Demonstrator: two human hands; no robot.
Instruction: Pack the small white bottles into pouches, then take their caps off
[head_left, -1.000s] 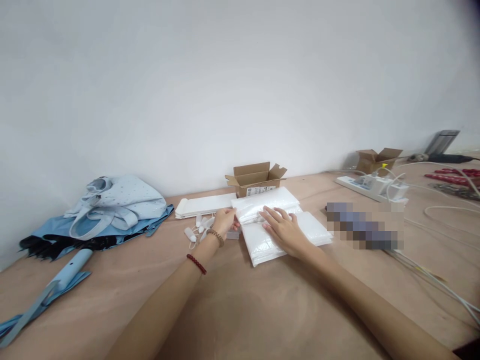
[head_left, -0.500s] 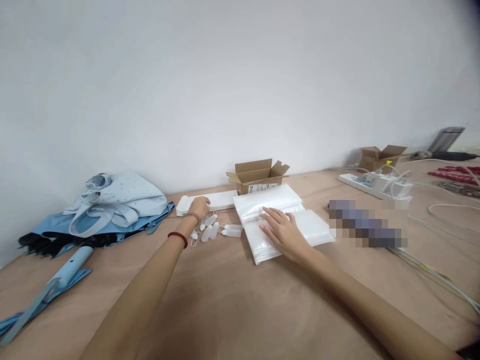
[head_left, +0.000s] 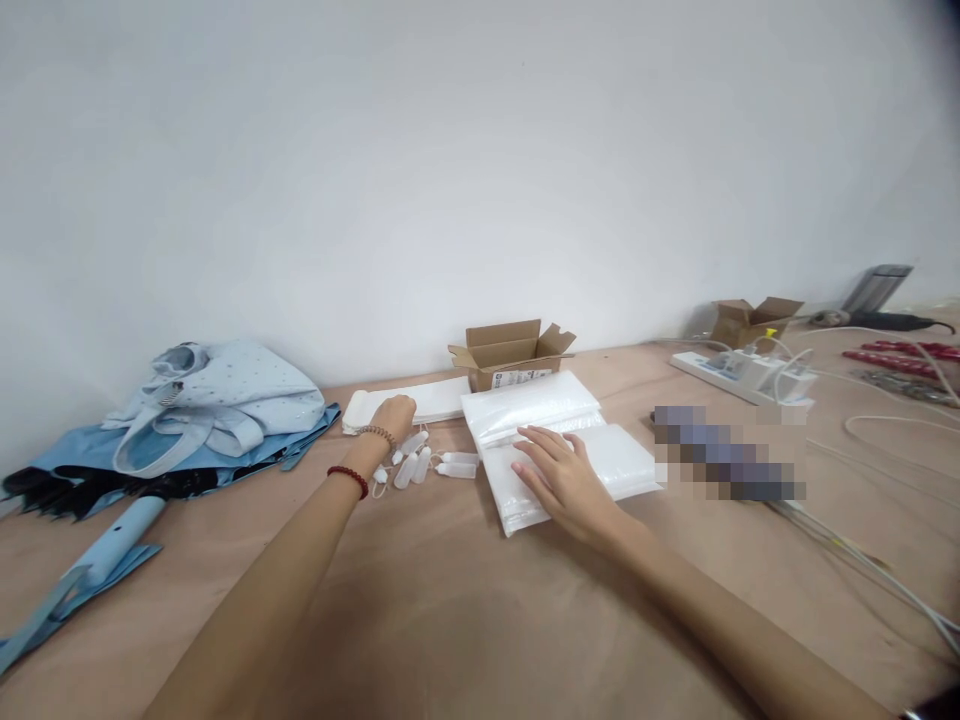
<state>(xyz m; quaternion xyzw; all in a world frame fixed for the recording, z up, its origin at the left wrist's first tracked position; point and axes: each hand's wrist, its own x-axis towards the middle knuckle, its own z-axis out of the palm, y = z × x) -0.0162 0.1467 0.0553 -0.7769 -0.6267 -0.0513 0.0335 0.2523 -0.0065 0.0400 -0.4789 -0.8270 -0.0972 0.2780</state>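
L hand (head_left: 391, 420) sits curled on the end of a white flat stack (head_left: 427, 400), right by it - can't tell if it's got hold. R hand (head_left: 570, 487) lies flat and open on clear plastic bags (head_left: 540, 450), holding nothing. Little white bottles (head_left: 421, 466) lie btwn the hands, w/ a cardboard box (head_left: 511, 357) behind

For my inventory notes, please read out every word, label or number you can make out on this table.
No text is legible.
White label on the open cardboard box: dark print, too small to read.
Power strip: small marks, too blurred to read.
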